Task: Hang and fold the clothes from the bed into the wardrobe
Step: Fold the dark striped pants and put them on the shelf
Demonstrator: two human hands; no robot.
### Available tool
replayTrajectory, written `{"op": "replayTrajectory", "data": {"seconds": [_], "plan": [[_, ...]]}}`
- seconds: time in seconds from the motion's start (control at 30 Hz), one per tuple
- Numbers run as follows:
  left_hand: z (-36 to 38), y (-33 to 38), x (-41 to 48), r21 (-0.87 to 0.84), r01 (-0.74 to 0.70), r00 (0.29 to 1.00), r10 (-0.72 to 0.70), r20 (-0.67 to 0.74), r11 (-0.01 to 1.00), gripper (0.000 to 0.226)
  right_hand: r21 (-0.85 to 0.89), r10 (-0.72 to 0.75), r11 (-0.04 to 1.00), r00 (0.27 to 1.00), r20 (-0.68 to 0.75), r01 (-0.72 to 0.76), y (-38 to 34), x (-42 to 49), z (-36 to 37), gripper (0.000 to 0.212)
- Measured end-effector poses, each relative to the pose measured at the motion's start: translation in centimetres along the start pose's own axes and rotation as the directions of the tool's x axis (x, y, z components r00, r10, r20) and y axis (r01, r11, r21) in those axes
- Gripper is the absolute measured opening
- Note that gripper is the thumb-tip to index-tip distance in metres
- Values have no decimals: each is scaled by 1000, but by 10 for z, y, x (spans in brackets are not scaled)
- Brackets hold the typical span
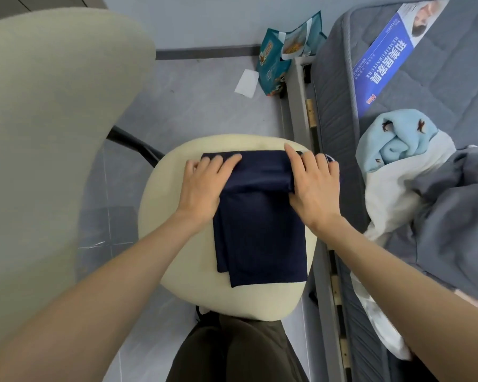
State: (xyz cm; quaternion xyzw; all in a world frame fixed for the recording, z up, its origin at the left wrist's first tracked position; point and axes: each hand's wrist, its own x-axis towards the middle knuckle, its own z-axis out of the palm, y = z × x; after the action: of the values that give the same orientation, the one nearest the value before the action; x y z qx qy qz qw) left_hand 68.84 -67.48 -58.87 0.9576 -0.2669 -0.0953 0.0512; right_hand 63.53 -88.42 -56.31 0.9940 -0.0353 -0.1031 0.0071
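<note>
1. A navy garment (260, 230) lies folded into a long strip on the cream seat (174, 260) of a chair, beside the bed (439, 86)
2. The strip's far end is turned back on itself in a thick fold, and its near end reaches almost to the seat's front edge
3. The left hand (204, 186) rests on the fold's left part, open, its fingers nearly straight and pressing on the cloth
4. The right hand (315, 186) rests on the fold's right end, also open, fingers spread across the cloth and the index reaching the far edge; its thumb lies against the fold's near side
5. The chair back (53, 133) stands to the left
6. On the bed a light blue cloth (398, 139) sits bundled on a white cloth (389, 205), with a grey cloth (458, 202) heaped just beside them
7. A blue label (384, 56) lies across the mattress
8. On the floor by the bed's far corner stands a teal bag (276, 59), with a white paper (246, 81) next to it
</note>
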Motion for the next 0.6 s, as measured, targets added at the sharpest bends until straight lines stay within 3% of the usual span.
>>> {"op": "replayTrajectory", "data": {"seconds": [0.13,0.27,0.4,0.47,0.53,0.6], "plan": [[12,13,-52,21,-52,995,50,83,998,96,70,44,997,999,-10,-43,-8,-47,9,83],[23,13,-93,-76,-91,985,101,142,993,98,99,64,993,998,3,-64,-15,-94,20,77],[32,12,-119,-160,-235,900,277,338,959,68,184,66,979,990,127,-89,-18,-135,32,60],[33,9,-127,-193,-274,892,324,316,942,43,273,98,951,981,169,-143,-22,-151,37,38],[35,11,-133,-281,-135,959,196,203,950,34,345,182,913,974,134,-218,-25,-159,38,28],[36,21,-129,-462,156,988,-129,90,873,39,428,327,846,943,55,-319,-29,-153,36,33]]}}
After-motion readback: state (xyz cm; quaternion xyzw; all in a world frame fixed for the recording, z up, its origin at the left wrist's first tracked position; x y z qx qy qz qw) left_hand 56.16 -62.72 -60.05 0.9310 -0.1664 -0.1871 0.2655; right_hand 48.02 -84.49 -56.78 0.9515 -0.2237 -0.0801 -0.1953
